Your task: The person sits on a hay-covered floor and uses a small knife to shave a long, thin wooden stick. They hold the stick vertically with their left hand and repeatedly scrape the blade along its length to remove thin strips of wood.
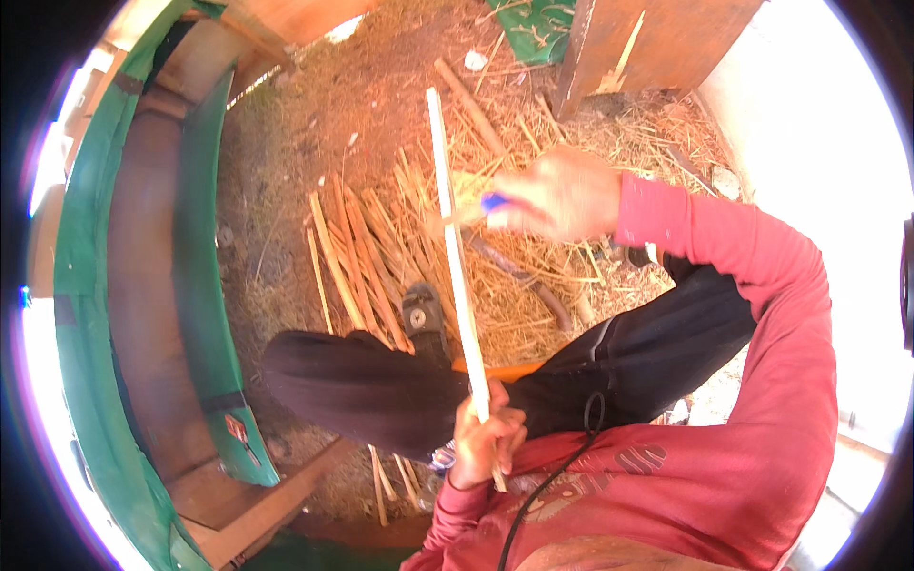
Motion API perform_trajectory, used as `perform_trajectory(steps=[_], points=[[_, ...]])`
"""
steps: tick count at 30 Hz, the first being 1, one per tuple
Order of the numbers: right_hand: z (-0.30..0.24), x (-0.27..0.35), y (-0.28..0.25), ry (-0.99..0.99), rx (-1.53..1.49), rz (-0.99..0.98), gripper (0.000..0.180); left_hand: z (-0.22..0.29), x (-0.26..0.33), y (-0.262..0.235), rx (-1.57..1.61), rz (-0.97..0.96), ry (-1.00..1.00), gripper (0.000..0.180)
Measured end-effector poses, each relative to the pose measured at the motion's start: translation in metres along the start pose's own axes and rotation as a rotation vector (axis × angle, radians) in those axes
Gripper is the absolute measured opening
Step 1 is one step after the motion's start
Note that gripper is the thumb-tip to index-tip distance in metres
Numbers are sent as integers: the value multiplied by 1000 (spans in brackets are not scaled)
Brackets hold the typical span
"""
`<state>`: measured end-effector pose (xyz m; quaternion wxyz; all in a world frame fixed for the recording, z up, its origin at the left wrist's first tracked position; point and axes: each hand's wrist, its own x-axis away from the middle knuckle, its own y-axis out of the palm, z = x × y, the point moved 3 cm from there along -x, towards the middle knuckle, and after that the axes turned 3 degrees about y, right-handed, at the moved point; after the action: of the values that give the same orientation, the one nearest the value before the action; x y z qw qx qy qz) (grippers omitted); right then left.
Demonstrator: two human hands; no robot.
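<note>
A long, pale peeled wooden stick [455, 257] slants up and away from my lap. My left hand [487, 436] is closed round its near end, with a short bit poking out below the fist. My right hand [562, 195], slightly smeared by motion, grips a knife by its blue handle [493, 202]. The blurred blade reaches left to the stick's upper half and seems to touch or cross it. Below the hands, wood shavings [519, 319] cover the ground between my legs.
Several split sticks [352, 262] lie left of the shavings, near my sandalled foot [424, 314]. A thicker round branch [471, 107] lies farther off. A brown wooden panel [657, 48] stands far right. Green-edged wooden framing [200, 276] runs along the left. A dark cord [543, 487] crosses my shirt.
</note>
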<state>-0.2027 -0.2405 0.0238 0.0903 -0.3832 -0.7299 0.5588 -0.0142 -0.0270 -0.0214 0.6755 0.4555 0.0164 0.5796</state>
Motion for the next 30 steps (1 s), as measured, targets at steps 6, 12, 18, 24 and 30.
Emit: perform_trajectory(steps=[6,12,18,24,30], points=[[-53,31,17,-110,-108,-197,37,16,-19,21,101,-74,-63,18],[-43,25,28,-3,56,-128,40,19,-23,28,-7,30,33,17],[7,0,7,220,161,83,44,2,-23,28,-106,43,81,17],[-57,21,14,-16,-76,-127,41,20,-29,30,-150,96,157,18],[-54,20,26,-44,41,-153,42,17,-22,27,-221,74,173,21]])
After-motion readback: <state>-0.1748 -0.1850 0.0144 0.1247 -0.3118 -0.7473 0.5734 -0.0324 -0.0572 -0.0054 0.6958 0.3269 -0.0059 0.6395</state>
